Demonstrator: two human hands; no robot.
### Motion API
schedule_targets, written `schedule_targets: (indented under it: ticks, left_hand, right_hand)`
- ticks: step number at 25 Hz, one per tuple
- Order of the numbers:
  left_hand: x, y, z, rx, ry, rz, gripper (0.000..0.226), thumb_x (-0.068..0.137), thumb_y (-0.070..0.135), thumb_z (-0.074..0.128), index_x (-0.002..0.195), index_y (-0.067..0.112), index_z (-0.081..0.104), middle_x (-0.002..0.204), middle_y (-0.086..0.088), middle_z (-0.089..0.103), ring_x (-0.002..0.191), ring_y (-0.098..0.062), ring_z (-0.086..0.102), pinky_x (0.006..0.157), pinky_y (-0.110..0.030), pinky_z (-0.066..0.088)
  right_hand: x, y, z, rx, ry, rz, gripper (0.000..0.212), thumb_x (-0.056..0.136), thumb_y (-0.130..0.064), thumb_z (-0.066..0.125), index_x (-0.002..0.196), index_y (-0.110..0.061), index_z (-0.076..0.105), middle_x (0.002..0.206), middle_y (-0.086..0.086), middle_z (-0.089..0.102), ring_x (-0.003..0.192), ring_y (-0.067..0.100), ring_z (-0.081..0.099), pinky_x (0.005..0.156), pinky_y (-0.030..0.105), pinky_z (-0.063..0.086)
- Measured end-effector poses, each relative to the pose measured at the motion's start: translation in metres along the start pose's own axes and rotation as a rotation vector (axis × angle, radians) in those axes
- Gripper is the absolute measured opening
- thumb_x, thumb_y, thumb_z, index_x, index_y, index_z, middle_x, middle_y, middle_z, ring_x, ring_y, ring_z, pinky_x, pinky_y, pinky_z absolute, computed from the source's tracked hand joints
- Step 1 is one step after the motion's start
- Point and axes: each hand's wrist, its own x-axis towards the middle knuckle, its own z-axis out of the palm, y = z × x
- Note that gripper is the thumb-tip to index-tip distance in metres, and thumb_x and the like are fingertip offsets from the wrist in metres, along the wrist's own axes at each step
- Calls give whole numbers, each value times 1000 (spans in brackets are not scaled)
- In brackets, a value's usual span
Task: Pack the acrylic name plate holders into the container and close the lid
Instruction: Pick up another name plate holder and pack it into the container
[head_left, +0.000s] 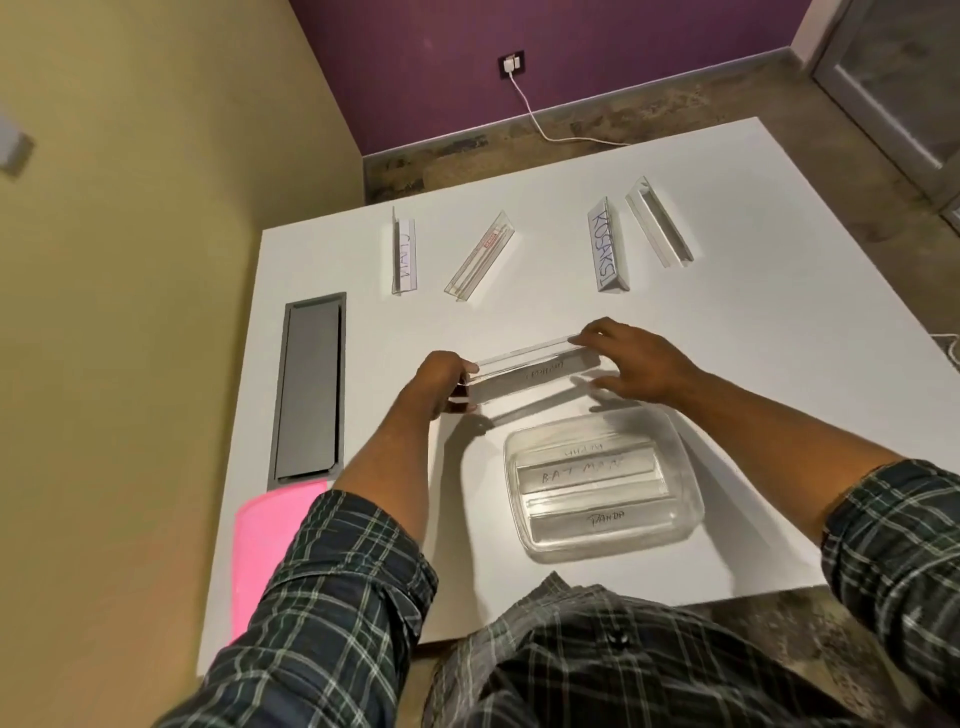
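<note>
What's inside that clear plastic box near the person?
The clear container holds acrylic name plate holders lying flat; "BATMAN" and "PANDA" are readable. A third label is too faint, and anything beneath them is hidden.

White bench with a grey inset panel at its left, yellow wall on the left, purple wall at the far end, black socket with a white cable, mottled brown floor, glass door far right
</note>
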Motion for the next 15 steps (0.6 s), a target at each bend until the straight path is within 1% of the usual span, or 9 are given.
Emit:
schedule_targets:
  ticks: [2, 3, 5, 7, 9, 11, 13, 15]
  left_hand:
    - [-12, -3, 1, 10, -53, 11, 18, 94, 4, 45, 85, 8, 60, 90, -13, 51, 85, -30, 57, 58, -37, 54]
    - [-16, -4, 1, 15, -84, 11, 15, 93, 4, 46, 87, 7, 59, 92, -13, 51, 86, -30, 57, 59, -37, 55]
    - [-24, -6, 3, 24, -148, -18, 11, 92, 3, 48, 88, 5, 57, 90, -14, 51, 82, -29, 57, 58, -37, 56]
    - [-29, -8, 6, 48, -202, -64, 14, 93, 4, 45, 86, 6, 57, 82, -12, 52, 74, -26, 57, 60, -37, 58]
    - [-32, -10, 9, 77, -237, -101, 20, 93, 4, 41, 84, 6, 59, 76, -11, 53, 70, -25, 59, 63, -38, 59]
    - [-34, -13, 13, 99, -264, -135, 21, 93, 4, 40, 84, 6, 59, 74, -12, 55, 67, -26, 60, 64, -39, 60]
    - [-37, -16, 17, 134, -281, -153, 20, 95, 5, 40, 86, 6, 58, 75, -13, 57, 66, -27, 60, 67, -40, 60]
    - [-39, -19, 24, 251, -263, -99, 18, 98, 11, 43, 90, 5, 58, 83, -15, 59, 71, -28, 62, 67, -38, 57]
  right_hand:
    - [-12, -1, -3, -51, 5, -13, 72, 81, -31, 80, 144, -24, 47, 139, 0, 49, 112, 24, 60, 80, 36, 54]
    - [-17, -2, -5, -71, 12, -8, 72, 81, -29, 81, 144, -23, 48, 139, 1, 49, 112, 25, 59, 80, 36, 54]
    - [-24, 0, -10, -82, 34, -11, 69, 80, -27, 82, 142, -19, 51, 135, 4, 53, 112, 27, 60, 81, 37, 54]
    - [-35, 4, -17, -90, 38, -49, 64, 80, -30, 81, 137, -16, 56, 130, 6, 57, 109, 28, 62, 81, 35, 53]
    - [-46, 7, -25, -150, 30, -131, 60, 78, -35, 79, 132, -14, 60, 123, 7, 61, 103, 28, 63, 79, 34, 51]
    - [-56, 7, -30, -206, 20, -215, 57, 76, -37, 77, 124, -11, 63, 115, 8, 64, 94, 28, 64, 76, 35, 51]
    - [-65, 6, -33, -242, 14, -267, 54, 73, -39, 75, 117, -10, 64, 109, 7, 65, 89, 28, 63, 73, 36, 51]
    - [-74, 7, -33, -247, 0, -271, 52, 73, -40, 75, 114, -10, 65, 106, 6, 67, 86, 29, 64, 70, 35, 51]
